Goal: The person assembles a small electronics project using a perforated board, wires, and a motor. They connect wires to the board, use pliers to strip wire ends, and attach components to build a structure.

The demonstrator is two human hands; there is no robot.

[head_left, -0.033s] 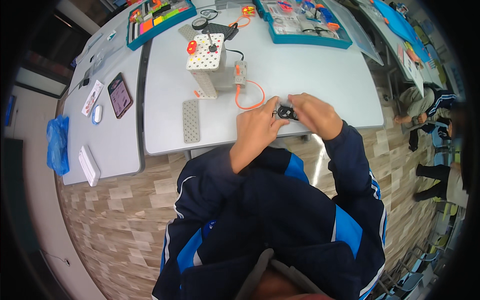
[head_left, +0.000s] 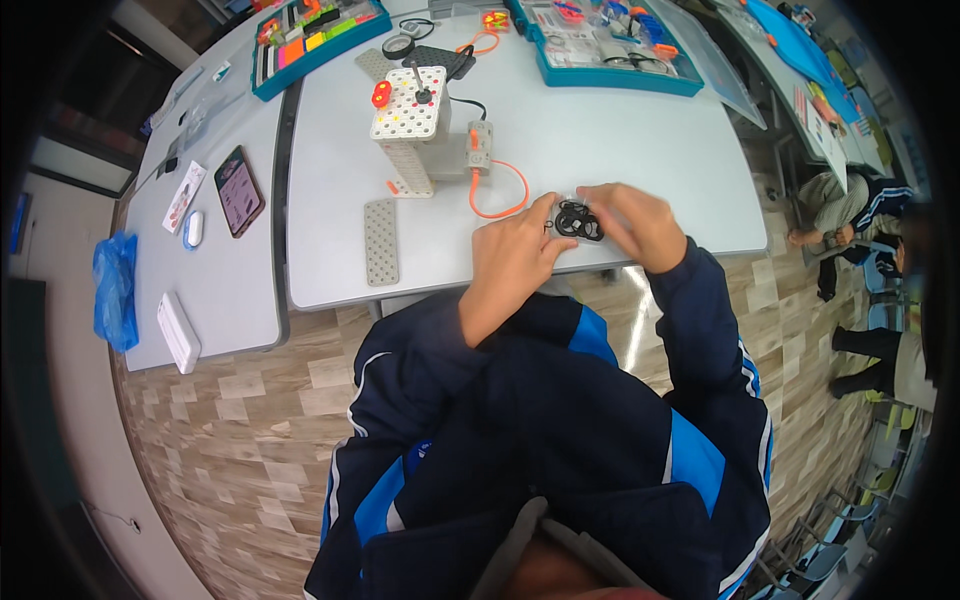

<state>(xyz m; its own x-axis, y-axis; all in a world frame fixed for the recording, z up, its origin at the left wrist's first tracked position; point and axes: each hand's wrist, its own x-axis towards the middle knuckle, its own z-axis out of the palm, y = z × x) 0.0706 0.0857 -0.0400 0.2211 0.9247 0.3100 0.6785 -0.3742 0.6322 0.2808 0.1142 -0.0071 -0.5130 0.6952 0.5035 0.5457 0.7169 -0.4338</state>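
**Tower built, small black part in my hands**

The white table [head_left: 620, 150] carries most of the work. On it stands the largest finished piece, a perforated grey-white block tower [head_left: 412, 135] with a red knob and a black stick on top, upright and apart from my hands. A small grey module [head_left: 481, 143] sits just beside it, and an orange cable [head_left: 503, 190] loops from that module toward me. A flat perforated grey plate [head_left: 380, 240] lies loose to the left, not joined to anything. Two teal parts trays [head_left: 600, 45] sit at the far edge (both open).

My left hand [head_left: 512, 255] and right hand [head_left: 632, 222] meet near the table's front edge, fingers pinched narrow on a small black ring-shaped part [head_left: 578, 220]. By my reckoning the tower is done, while this part and the plate remain unattached.
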